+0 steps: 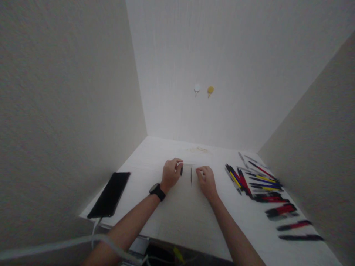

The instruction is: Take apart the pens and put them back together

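My left hand, with a black watch at the wrist, is closed in a pinch. From its fingertips a pale, thin pen barrel points right, blurred against the tabletop. A short dark piece shows beside the left thumb; whether it is held or lies on the table cannot be told. Between the hands a thin dark pen refill lies lengthwise on the white table. My right hand is to the right of the refill, fingers curled together; anything inside them is too small to make out.
Many pens in black, red, blue, yellow and grey lie along the table's right side. A black phone or tablet with a white cable rests at the left edge. Walls enclose three sides; two small hooks are on the back wall.
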Tool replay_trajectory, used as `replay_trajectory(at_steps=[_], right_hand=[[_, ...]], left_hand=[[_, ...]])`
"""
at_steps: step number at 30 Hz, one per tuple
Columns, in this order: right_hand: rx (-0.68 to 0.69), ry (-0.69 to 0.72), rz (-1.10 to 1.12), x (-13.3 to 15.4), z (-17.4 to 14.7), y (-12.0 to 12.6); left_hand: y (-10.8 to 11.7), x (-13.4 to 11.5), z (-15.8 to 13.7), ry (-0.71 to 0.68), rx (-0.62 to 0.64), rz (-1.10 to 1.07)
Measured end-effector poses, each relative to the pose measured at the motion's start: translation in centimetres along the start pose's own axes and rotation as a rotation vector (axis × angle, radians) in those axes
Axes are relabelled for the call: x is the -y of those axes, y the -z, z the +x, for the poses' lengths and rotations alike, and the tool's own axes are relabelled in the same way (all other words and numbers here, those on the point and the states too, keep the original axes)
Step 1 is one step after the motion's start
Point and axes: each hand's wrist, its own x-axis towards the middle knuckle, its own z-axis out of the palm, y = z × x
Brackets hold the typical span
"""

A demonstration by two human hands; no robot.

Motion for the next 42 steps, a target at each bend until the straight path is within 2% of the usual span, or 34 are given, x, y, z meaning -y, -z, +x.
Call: replay_trajectory(at_steps=[2,5,7,9,16,24,37,42], right_hand=[[-0.007,-0.056,0.163,0.4,0.1,0.4],[0.066,-0.206,0.514,0.8,0.0,0.7],[0.086,-0.3,0.723,0.8,0.0,0.8],[0.06,-0.355,0.834,0.6,-0.1,0.7],[-0.02,-0.384,0.815,0.3,0.2,0.7],[-0.095,-0.384,0.724,0.6,0.4,0.9],[-0.093,-0.383,0.805,0.6,0.4,0.8],[-0.14,-0.382,0.827,0.6,0.4,0.8]], left_hand=[[-0.2,-0.1,-0.2,-0.008,0.008,-0.091],[-0.5,-0.6,-0.6,-0.063,0.086,-0.214],[-0.7,-0.8,-0.9,-0.111,0.174,-0.222],[-0.8,-1.0,-1.0,-0.149,0.26,-0.173],[-1.0,-0.7,-0.5,-0.134,0.376,-0.075],[-1.1,-0.7,-0.5,-0.134,0.419,-0.051],[-1.0,-0.7,-0.4,-0.138,0.399,0.025],[-0.8,-0.9,-0.4,-0.143,0.37,0.043]])
